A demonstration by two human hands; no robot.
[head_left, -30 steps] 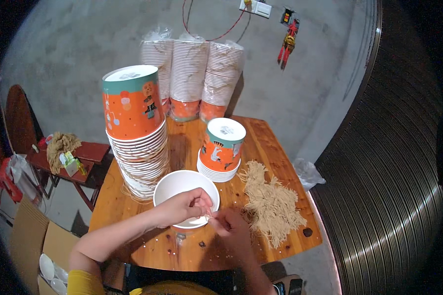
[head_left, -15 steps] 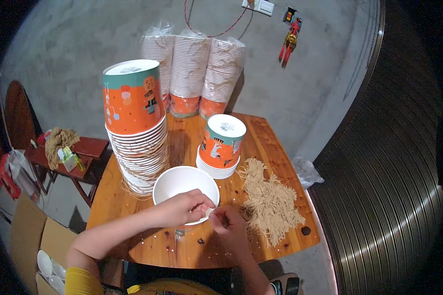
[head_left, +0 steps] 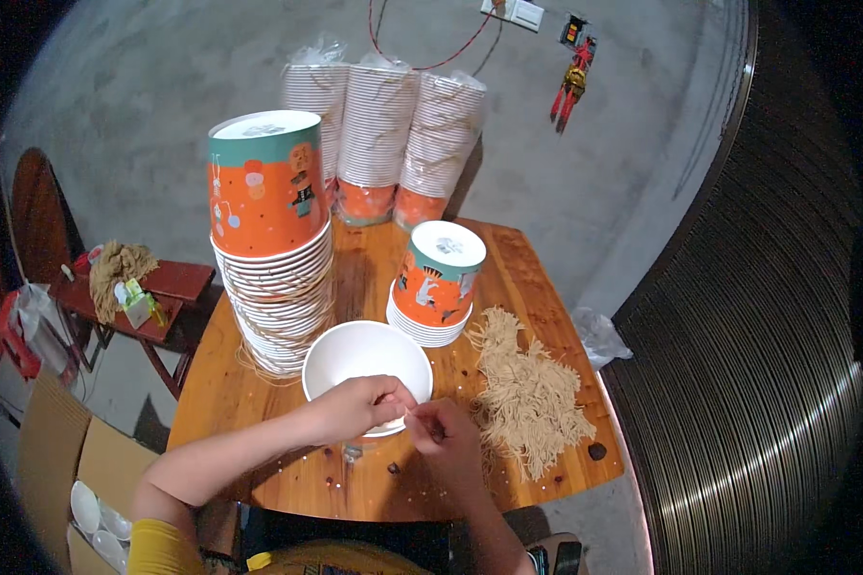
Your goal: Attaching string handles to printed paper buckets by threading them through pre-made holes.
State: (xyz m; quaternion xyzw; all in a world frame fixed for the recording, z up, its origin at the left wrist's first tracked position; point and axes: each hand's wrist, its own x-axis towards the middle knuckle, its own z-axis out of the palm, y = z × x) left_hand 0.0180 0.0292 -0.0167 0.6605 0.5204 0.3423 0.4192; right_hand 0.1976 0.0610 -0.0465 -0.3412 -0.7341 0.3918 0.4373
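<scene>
A white paper bucket (head_left: 359, 355) stands mouth up near the front of the wooden table. My left hand (head_left: 359, 407) reaches over its near rim, thumb and fingers pinched together. My right hand (head_left: 448, 443) is closed just outside the rim, and its fingertips almost meet those of the left. Whatever is between the fingers is too small to make out. Right of my hands lies a spread bundle of beige strings (head_left: 532, 402). An upturned orange and green bucket tops a short nested stack (head_left: 433, 297) behind. At the left rises a taller stack (head_left: 270, 201), with strings hanging around its rims.
Three plastic-wrapped bucket stacks (head_left: 379, 125) stand at the table's far edge by the wall. Small dark and white bits dot the tabletop (head_left: 508, 259). Left of it are a red bench (head_left: 177, 283) and an open cardboard box (head_left: 115, 460). A ribbed shutter (head_left: 738, 383) rises at the right.
My fingertips have drawn slightly closer together at the bucket's near rim. The view has shifted a little, and the bucket has stayed in place on the table.
</scene>
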